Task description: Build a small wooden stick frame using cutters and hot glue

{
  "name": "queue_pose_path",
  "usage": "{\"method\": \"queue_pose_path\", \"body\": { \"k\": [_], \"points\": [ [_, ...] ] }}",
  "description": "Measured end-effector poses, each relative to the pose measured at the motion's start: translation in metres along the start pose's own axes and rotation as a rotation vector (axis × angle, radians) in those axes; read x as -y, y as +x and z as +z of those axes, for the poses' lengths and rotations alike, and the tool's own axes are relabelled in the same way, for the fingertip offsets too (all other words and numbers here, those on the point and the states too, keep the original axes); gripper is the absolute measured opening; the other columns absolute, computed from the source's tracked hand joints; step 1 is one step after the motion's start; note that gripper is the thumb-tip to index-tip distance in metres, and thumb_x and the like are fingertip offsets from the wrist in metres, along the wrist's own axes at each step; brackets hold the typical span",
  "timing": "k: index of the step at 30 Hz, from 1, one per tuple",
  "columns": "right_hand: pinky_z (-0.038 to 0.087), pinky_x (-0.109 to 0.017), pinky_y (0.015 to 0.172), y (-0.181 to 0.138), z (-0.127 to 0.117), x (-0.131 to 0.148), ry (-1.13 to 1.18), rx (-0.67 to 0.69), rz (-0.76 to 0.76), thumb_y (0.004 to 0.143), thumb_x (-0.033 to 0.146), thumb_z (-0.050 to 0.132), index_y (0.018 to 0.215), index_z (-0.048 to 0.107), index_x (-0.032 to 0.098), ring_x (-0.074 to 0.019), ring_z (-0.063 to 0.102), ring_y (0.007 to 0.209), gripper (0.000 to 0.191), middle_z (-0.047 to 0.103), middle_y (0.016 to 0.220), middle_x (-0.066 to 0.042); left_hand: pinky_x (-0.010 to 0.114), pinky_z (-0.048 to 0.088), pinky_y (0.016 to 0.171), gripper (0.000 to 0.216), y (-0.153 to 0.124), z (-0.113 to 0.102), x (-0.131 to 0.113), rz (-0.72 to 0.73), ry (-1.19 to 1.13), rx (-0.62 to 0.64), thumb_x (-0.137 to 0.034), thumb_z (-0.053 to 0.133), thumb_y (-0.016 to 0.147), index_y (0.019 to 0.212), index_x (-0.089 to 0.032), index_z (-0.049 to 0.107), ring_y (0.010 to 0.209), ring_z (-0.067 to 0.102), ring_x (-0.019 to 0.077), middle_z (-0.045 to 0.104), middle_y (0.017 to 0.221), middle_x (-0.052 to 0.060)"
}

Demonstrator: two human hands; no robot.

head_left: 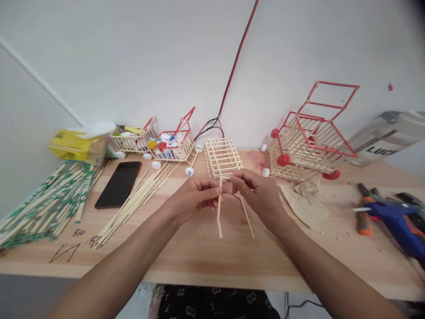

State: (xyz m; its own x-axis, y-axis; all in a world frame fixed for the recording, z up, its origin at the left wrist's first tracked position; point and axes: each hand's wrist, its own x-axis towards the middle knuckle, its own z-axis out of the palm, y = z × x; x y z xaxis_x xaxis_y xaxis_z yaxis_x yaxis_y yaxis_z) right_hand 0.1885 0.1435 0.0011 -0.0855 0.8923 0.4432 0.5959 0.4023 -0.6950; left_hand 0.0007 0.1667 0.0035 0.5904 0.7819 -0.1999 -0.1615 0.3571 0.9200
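Observation:
My left hand [201, 195] is closed, its thumb and fingers pinching a thin bent wooden stick [219, 212] that hangs down over the table. At the near end of a small basket frame made of wooden sticks [224, 157], my right hand [254, 188] is closed in a pinch. Its fingertips hide whatever is between them. A second bent stick [247, 217] slants down beside the right hand. The upper ends of both sticks meet the frame's near edge, where my fingers partly cover the joins.
Finished stick carts [299, 146] with red handles stand along the wall. Loose sticks [142, 195], a black phone [118, 184] and wrapped chopsticks [53, 204] lie left. A white-wheeled axle [194, 160] is beside the frame. A blue glue gun [395, 221] and crumpled brown paper [307, 201] lie right.

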Motion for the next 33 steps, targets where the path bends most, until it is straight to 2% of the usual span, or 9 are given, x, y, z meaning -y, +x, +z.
{"method": "queue_pose_path", "body": {
  "k": [2, 6, 9, 14, 33],
  "points": [
    [0.042, -0.023, 0.059, 0.0003, 0.0014, -0.0015, 0.062, 0.016, 0.017, 0.089, 0.032, 0.056, 0.087, 0.065, 0.021, -0.0110, 0.059, 0.062, 0.014, 0.067, 0.074, 0.001, 0.018, 0.041, 0.056, 0.025, 0.0002, 0.0000, 0.0005, 0.000, -0.006, -0.007, -0.029, 0.077, 0.071, 0.084, -0.009, 0.070, 0.055, 0.053, 0.0049, 0.062, 0.068, 0.001],
    [0.047, -0.025, 0.065, 0.0011, 0.0029, -0.0024, 0.127, 0.038, 0.056, 0.083, 0.033, 0.064, 0.102, 0.064, 0.020, -0.0144, 0.064, 0.077, 0.022, 0.070, 0.096, -0.004, 0.018, 0.042, 0.057, 0.024, 0.0004, -0.0002, 0.0005, 0.004, -0.009, -0.013, -0.028, 0.076, 0.071, 0.084, -0.009, 0.070, 0.056, 0.053, 0.0048, 0.062, 0.069, 0.002],
    [0.045, -0.024, 0.062, 0.0012, 0.0016, -0.0008, 0.076, 0.036, 0.036, 0.085, 0.030, 0.062, 0.099, 0.065, 0.020, -0.0132, 0.063, 0.073, 0.017, 0.071, 0.090, -0.003, 0.018, 0.041, 0.056, 0.024, 0.0003, 0.0001, 0.0000, 0.014, -0.014, -0.014, -0.028, 0.077, 0.071, 0.084, -0.010, 0.071, 0.055, 0.053, 0.0046, 0.062, 0.068, 0.001],
    [0.039, -0.023, 0.057, 0.0005, -0.0016, 0.0020, -0.005, 0.020, -0.037, 0.087, 0.024, 0.059, 0.084, 0.066, 0.020, -0.0098, 0.055, 0.060, 0.009, 0.068, 0.073, 0.001, 0.019, 0.040, 0.054, 0.025, 0.0003, 0.0002, -0.0002, 0.020, -0.001, -0.009, -0.029, 0.077, 0.070, 0.083, -0.010, 0.071, 0.054, 0.053, 0.0047, 0.061, 0.067, 0.001],
    [0.036, -0.022, 0.057, 0.0008, -0.0023, 0.0011, -0.023, 0.021, -0.058, 0.087, 0.023, 0.059, 0.081, 0.066, 0.019, -0.0086, 0.051, 0.059, 0.010, 0.065, 0.070, 0.002, 0.020, 0.040, 0.055, 0.024, -0.0002, -0.0010, -0.0007, 0.044, 0.041, 0.007, -0.029, 0.076, 0.071, 0.084, -0.010, 0.070, 0.055, 0.053, 0.0053, 0.062, 0.067, 0.001]
  ]
}}
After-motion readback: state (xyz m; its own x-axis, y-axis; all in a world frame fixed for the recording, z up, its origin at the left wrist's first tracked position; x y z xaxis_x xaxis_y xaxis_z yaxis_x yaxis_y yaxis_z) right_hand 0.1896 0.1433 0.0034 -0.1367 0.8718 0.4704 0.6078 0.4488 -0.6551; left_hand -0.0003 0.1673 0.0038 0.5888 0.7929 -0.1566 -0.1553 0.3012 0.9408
